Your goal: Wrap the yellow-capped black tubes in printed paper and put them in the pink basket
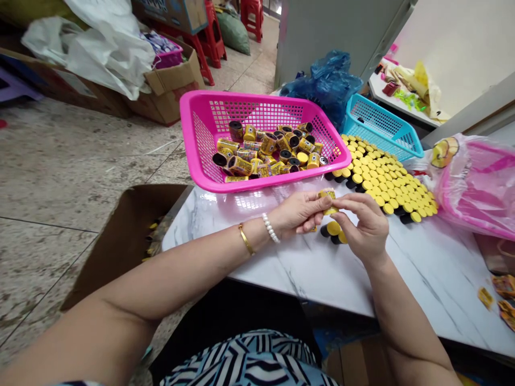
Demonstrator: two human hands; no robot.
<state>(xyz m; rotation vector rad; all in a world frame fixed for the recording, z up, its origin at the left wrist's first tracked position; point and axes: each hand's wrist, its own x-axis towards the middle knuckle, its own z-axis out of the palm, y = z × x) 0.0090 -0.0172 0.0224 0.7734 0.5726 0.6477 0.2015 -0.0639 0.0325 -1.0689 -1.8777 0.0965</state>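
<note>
Between my two hands is a small cylinder with a printed yellow label point(326, 194), held just above the marble-patterned table. My left hand point(303, 212) is closed around its left side, thumb on top. The fingertips of my right hand point(364, 222) pinch its right side. Just below my hands, a few black cylinders with yellow caps point(333, 229) stand on the table, partly hidden by my fingers. Beyond my left hand is a pink basket point(241, 185) with many labelled yellow and black cylinders point(269, 143) lying jumbled inside.
Rows of yellow-capped black cylinders point(386, 179) stand packed at the right rear. Behind them are a light-blue basket point(386, 126) and a blue plastic bag point(328, 80). A pink plastic bag point(478, 182) is at the right. An open cardboard box point(116, 241) stands on the floor at left.
</note>
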